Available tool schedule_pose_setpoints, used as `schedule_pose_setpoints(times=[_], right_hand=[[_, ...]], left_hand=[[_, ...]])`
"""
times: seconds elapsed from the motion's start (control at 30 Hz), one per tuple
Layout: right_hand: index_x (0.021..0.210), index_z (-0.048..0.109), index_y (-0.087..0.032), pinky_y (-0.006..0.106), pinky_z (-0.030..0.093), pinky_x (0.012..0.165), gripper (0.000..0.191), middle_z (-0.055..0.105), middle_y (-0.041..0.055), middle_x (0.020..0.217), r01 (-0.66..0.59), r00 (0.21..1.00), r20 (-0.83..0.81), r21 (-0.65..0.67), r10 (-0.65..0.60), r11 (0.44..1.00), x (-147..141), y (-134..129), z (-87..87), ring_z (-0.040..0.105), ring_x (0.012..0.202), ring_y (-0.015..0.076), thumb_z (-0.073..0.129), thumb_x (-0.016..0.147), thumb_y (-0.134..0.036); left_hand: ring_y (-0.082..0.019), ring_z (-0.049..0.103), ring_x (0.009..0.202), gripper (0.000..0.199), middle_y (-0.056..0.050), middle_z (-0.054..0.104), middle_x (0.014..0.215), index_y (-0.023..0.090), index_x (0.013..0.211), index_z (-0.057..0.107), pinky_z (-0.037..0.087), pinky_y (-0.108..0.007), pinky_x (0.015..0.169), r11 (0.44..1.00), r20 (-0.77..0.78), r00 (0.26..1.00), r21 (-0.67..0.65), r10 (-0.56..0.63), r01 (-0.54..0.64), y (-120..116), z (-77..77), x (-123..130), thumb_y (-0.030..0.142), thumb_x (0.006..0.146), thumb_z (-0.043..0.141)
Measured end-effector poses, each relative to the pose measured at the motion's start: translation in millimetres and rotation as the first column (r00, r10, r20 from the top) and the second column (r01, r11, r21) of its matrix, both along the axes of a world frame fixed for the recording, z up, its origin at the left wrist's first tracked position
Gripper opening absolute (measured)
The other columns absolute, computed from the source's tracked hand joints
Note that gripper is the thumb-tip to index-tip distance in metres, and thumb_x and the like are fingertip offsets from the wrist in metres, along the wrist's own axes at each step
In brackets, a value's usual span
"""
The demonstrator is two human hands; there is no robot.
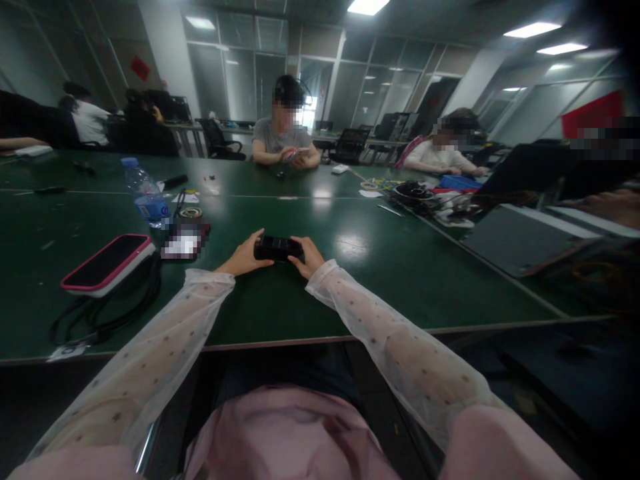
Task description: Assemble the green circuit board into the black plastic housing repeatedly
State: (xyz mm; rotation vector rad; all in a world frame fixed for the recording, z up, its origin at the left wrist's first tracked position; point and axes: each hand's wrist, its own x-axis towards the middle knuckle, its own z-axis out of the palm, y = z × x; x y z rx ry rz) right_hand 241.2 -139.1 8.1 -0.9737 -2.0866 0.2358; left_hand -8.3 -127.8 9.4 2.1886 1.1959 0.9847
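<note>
A black rectangular device is held sideways between my two hands, just above or on the green table; I cannot tell whether it touches the top. My left hand grips its left end, thumb along the lower edge and fingers at the upper edge. Around the right end, my right hand is closed in the same way. The exact kind of device is too dark to make out. To the left of my left hand lie a badge-like card and a white power bank-like block with a pink-rimmed black top.
A water bottle stands at the left, with black cables nearer the edge. Tangled cables and a grey metal case occupy the right. Across the green table sits a person holding something; another person is farther right.
</note>
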Motion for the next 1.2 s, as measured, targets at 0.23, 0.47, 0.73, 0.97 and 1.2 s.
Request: schedule_pose_setpoints(times=[0.23, 0.47, 0.73, 0.97, 1.2], right_hand=[[0.131, 0.046, -0.02, 0.047, 0.053, 0.094, 0.052, 0.055, 0.0141, 0.115, 0.039, 0.987, -0.158, -0.011, -0.04, 0.999, 0, 0, -1.6, 0.059, 0.106, 0.0267, 0.058, 0.087, -0.047], [0.119, 0.053, -0.022, 0.043, 0.055, 0.087, 0.053, 0.061, 0.0093, 0.104, 0.112, 0.905, -0.383, -0.201, -0.183, 0.973, 2, 11, -6.5, 0.064, 0.095, 0.0226, 0.051, 0.086, -0.063], [0.123, 0.05, -0.021, 0.044, 0.054, 0.088, 0.064, 0.061, 0.0112, 0.11, 0.006, 0.963, -0.254, -0.292, -0.084, 0.956, 5, 16, -15.1, 0.066, 0.097, 0.0239, 0.074, 0.073, -0.052], [0.125, 0.049, -0.021, 0.051, 0.049, 0.098, 0.065, 0.063, 0.013, 0.116, 0.008, 0.992, -0.114, -0.31, -0.045, 0.951, 5, 10, -8.6, 0.063, 0.11, 0.0286, 0.08, 0.07, -0.036], [0.125, 0.049, -0.023, 0.051, 0.049, 0.098, 0.065, 0.064, 0.0112, 0.118, 0.003, 0.996, -0.08, -0.283, -0.027, 0.959, 3, 11, -7.2, 0.062, 0.113, 0.0279, 0.081, 0.069, -0.027]], left_hand=[[-0.036, 0.054, 0.126, 0.11, -0.021, 0.05, 0.141, 0.018, 0.151, 0.022, 0.041, -0.052, 0.105, 1.0, -0.037, 0.999, 0.0, 0.006, -0.006, 1, -0.2, -1, 0.051, 0.064, 0.082], [-0.037, 0.051, 0.128, 0.098, -0.019, 0.047, 0.145, 0.021, 0.147, 0.032, 0.04, -0.054, 0.105, 1.0, -0.087, 0.996, 0.003, 0.016, -0.016, -2, 4.7, -1, 0.053, 0.067, 0.079], [-0.035, 0.054, 0.125, 0.09, -0.017, 0.053, 0.138, 0.02, 0.141, 0.04, 0.042, -0.051, 0.103, 0.999, -0.111, 0.993, 0.03, 0.029, -0.026, -2, 6.4, 0, 0.054, 0.067, 0.078], [-0.034, 0.058, 0.12, 0.083, -0.015, 0.059, 0.132, 0.022, 0.138, 0.045, 0.044, -0.05, 0.1, 0.998, -0.118, 0.992, 0.052, 0.045, -0.04, -4, 7.6, 1, 0.052, 0.068, 0.078], [-0.033, 0.058, 0.118, 0.082, -0.015, 0.059, 0.13, 0.02, 0.137, 0.046, 0.045, -0.048, 0.098, 0.996, -0.142, 0.988, 0.071, 0.059, -0.05, -6, 8.6, 2, 0.055, 0.07, 0.076]])
